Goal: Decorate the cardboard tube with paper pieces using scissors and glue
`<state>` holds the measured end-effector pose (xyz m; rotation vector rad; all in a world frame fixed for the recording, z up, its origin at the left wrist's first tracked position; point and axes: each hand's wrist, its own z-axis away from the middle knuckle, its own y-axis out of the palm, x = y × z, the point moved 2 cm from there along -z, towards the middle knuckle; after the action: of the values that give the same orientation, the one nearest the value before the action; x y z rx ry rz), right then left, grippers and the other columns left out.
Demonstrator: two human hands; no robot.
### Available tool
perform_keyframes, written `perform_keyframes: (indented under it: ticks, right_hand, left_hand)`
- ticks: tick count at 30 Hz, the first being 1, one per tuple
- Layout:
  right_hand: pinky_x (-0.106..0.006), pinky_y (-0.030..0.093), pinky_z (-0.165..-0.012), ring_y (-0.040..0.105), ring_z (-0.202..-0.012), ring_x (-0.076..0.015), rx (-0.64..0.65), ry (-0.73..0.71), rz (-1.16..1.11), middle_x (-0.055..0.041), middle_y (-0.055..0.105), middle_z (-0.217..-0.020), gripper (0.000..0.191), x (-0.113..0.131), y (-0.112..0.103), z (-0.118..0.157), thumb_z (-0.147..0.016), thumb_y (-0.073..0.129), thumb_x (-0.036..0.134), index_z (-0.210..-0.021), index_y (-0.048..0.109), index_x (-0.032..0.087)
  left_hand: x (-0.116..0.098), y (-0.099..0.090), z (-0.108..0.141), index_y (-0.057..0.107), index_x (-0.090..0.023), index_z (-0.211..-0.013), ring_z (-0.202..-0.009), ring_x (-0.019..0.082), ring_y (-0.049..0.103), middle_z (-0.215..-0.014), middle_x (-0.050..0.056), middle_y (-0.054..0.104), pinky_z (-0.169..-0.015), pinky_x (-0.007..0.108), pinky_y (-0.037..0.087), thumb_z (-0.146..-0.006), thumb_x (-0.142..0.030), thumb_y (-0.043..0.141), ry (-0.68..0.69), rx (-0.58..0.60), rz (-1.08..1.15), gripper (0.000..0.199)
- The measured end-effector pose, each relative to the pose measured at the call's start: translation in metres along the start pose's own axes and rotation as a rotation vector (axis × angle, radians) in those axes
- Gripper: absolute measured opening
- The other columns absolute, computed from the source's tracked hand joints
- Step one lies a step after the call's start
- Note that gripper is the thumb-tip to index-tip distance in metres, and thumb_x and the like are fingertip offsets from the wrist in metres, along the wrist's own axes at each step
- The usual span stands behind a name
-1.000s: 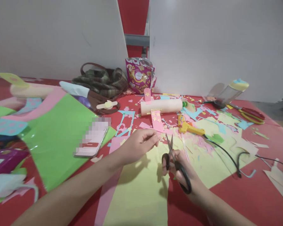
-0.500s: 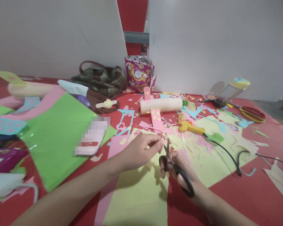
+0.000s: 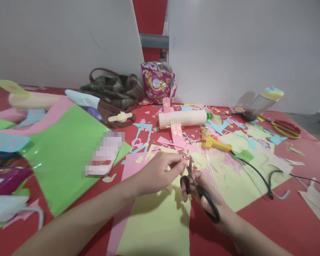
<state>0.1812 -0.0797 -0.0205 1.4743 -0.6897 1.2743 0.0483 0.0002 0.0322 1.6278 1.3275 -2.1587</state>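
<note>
Though upright beyond scissors point(image 3: 201, 192), snack bag point(image 3: 157, 83) with contents hidden

Low passage exists between the forearms, over the flat yellow sheet point(image 3: 154, 224) and a bare strip of table point(image 3: 202, 234). Directly ahead, the left hand point(image 3: 158, 172) and the scissors point(image 3: 201, 192) in the right hand point(image 3: 208, 190) obstruct the middle; whether fingertips and blades touch cannot be determined. Beyond, the white tube point(image 3: 185, 120) lies crosswise. Right of it, the yellow glue gun point(image 3: 216, 144) and its looping cord point(image 3: 252, 167) obstruct. Bare table extends at lower right. The white panel point(image 3: 229, 53) bounds the rear.
</note>
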Motion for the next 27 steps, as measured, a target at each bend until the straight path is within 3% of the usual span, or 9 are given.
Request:
perform_keyframes:
  ticks: [22, 27]
  right_hand:
    - [-0.026, 0.033, -0.057, 0.039, -0.067, -0.0166, -0.020, 0.049, -0.003, -0.0019, 0.044, -0.077, 0.039, -0.0023, 0.0006, -0.0016, -0.064, 0.055, 0.055, -0.084, 0.038, 0.026]
    - [-0.025, 0.033, -0.054, 0.038, -0.063, -0.0144, 0.024, 0.036, -0.024, -0.0016, 0.042, -0.078, 0.039, -0.0042, 0.0000, -0.0029, -0.064, 0.055, 0.054, -0.083, 0.037, 0.025]
  left_hand:
    - [0.0000, -0.0046, -0.0003, 0.039, -0.014, -0.056, -0.053, 0.007, 0.036, -0.053, -0.004, 0.040, -0.051, 0.020, 0.027, -0.081, -0.025, 0.030, 0.025, 0.039, -0.092, 0.029]
    - [0.0005, -0.0057, -0.0005, 0.038, -0.015, -0.055, -0.052, 0.007, 0.036, -0.052, -0.004, 0.040, -0.050, 0.020, 0.026, -0.081, -0.024, 0.031, 0.018, 0.040, -0.110, 0.028]
